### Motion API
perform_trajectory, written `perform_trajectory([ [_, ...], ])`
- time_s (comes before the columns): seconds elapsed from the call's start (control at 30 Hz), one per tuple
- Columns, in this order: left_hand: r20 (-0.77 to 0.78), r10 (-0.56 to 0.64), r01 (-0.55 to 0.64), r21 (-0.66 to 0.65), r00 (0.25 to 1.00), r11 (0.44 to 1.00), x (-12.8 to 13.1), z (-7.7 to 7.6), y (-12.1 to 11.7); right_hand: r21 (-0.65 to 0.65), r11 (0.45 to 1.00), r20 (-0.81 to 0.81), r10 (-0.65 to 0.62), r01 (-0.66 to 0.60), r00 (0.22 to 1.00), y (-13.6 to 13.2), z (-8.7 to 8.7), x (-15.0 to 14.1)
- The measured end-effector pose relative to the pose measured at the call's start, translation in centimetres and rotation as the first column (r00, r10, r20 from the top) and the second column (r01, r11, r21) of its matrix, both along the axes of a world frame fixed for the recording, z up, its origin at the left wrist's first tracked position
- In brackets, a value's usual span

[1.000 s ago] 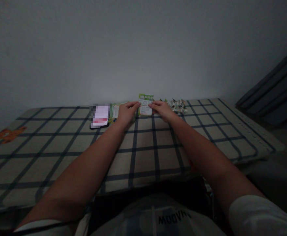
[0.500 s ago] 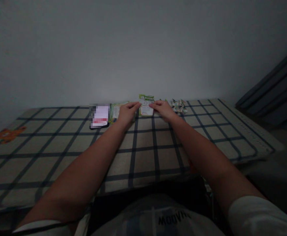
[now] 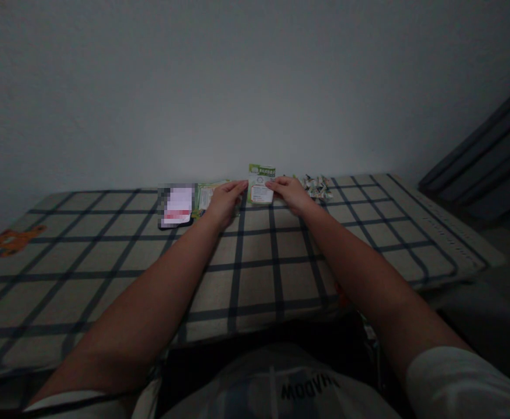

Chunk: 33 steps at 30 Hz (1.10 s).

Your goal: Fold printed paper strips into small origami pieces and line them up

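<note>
A small flat green-and-white printed packet [image 3: 261,193] is held up over the far side of the table, its printed face toward me. My right hand [image 3: 290,193] pinches its right edge between thumb and fingers. Close by the left edge is my left hand [image 3: 227,201], its thumb and fingers drawn together; whether the tips still grip the packet, I cannot make out. Behind and left of that hand lie more green-and-white packets [image 3: 205,196], partly covered by it. To the right of my right hand sits a heap of small crumpled wrapper-like pieces [image 3: 318,186].
A phone [image 3: 177,206] with a lit, partly blurred screen lies left of the packets. A checked cloth [image 3: 255,279] covers the table, with an orange patch [image 3: 14,240] at the far left. The wall [image 3: 255,87] rises behind; a dark curtain [image 3: 491,151] hangs at right.
The packet has risen slightly and shifted a little right in my right hand. My left thumb, which overlapped its left edge, now appears just beside it.
</note>
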<state>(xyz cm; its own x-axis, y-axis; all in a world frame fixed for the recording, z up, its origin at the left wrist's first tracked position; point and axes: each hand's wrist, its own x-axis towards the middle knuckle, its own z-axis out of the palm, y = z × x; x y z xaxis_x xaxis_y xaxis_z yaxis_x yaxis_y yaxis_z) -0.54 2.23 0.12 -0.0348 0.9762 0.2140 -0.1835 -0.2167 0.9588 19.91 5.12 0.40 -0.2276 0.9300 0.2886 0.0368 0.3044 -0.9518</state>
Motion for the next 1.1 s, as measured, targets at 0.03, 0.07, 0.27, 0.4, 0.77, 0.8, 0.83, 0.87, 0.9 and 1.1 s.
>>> perform_trajectory([
  [0.03,-0.001,-0.014,0.014,-0.006,1.0,1.0,0.0,0.0,-0.1,-0.003,1.0,-0.006,0.005,-0.005,1.0,0.0,0.1,0.0],
  [0.07,0.0,-0.025,0.025,-0.011,1.0,1.0,0.0,0.1,-0.1,-0.008,1.0,-0.016,0.014,-0.014,1.0,-0.1,0.1,0.0],
  [0.27,0.053,-0.111,0.114,-0.051,0.992,0.992,0.0,0.5,-0.4,-0.055,0.997,-0.072,0.051,-0.055,0.996,-0.4,0.4,-0.1],
  [0.4,0.074,-0.174,0.178,-0.061,0.982,0.982,-0.1,0.7,-0.6,-0.093,0.99,-0.151,0.091,-0.105,0.984,-0.4,0.3,-0.2],
  [0.77,0.073,-0.129,0.135,-0.084,0.989,0.987,0.1,1.1,-0.9,-0.118,0.983,-0.19,0.119,-0.143,0.975,-0.1,0.0,-0.1],
  [0.8,0.079,-0.139,0.146,-0.09,0.987,0.985,0.1,1.1,-0.9,-0.119,0.982,-0.188,0.12,-0.144,0.975,-0.1,0.0,-0.1],
  [0.83,0.085,-0.152,0.16,-0.096,0.985,0.982,0.1,1.1,-0.9,-0.12,0.982,-0.188,0.123,-0.147,0.975,-0.1,-0.1,0.0],
  [0.87,0.091,-0.163,0.172,-0.1,0.982,0.98,0.1,1.2,-0.9,-0.119,0.981,-0.189,0.129,-0.153,0.974,0.0,-0.1,0.0],
  [0.9,0.092,-0.167,0.176,-0.102,0.982,0.979,0.1,1.2,-0.9,-0.118,0.98,-0.188,0.137,-0.16,0.973,0.0,-0.1,0.0],
  [1.1,0.006,0.03,-0.03,-0.016,1.0,0.999,0.3,0.5,-0.4,-0.036,0.997,-0.102,0.068,-0.072,0.992,0.0,-0.1,-0.3],
])
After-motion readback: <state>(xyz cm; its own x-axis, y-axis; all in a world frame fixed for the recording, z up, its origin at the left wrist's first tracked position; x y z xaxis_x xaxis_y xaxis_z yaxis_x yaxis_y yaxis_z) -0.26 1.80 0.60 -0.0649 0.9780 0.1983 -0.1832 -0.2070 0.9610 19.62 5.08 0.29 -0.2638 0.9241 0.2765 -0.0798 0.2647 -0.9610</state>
